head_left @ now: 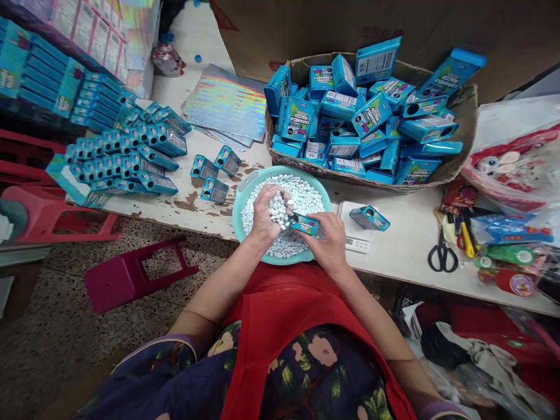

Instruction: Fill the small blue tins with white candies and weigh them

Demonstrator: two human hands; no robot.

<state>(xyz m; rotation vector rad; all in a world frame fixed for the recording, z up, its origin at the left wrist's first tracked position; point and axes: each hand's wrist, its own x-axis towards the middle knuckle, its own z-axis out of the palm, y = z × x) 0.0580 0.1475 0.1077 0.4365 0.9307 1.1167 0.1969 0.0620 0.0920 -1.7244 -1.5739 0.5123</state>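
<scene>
A round mint-green basin (238,219) full of small white candies (301,189) stands at the table's front edge, right before me. My left hand (265,216) is cupped over it, fingers curled round a heap of the white candies. In my right hand (329,236) is a small blue candy box (305,224), gripped between thumb and fingers. Its end with a dark round hole faces the candies in my left palm, close against them. To the right, another blue box (370,218) lies on a white digital scale (357,245).
Behind the basin sits a cardboard carton (280,157) heaped with blue boxes. Three boxes (214,190) stand left of the basin, beside stacked rows (126,157) and holographic sheets (227,105). Black scissors (443,256) and bagged goods lie right; a magenta stool (114,277) is on the floor.
</scene>
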